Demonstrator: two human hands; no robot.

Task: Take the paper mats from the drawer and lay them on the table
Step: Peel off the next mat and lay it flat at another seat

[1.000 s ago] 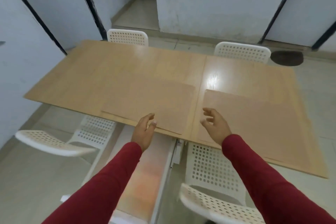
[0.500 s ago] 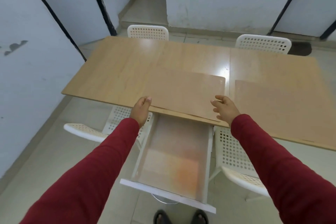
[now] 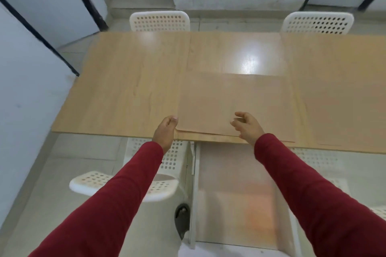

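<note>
Two paper mats lie on the table (image 3: 133, 81), which spreads ahead of both hands. The mat (image 3: 236, 102) directly in front of the hands now sits square to the near edge; half a second ago it lay skewed, with its near edge overhanging. A second mat (image 3: 342, 110) lies flat beyond the right hand, to its outer side. The drawer (image 3: 236, 194) hangs open below the right forearm; its floor looks bare, though blur prevents certainty. The left hand (image 3: 166, 131) is loosely curled, fingertips touching the near left corner of the front mat; whether it pinches that corner cannot be told. The right hand (image 3: 247, 126) hovers half open just above the mat's near edge, holding nothing. Judgement: the front mat is aligned, so laying is nearly complete. What appears to remain is letting go and closing the drawer.
</note>
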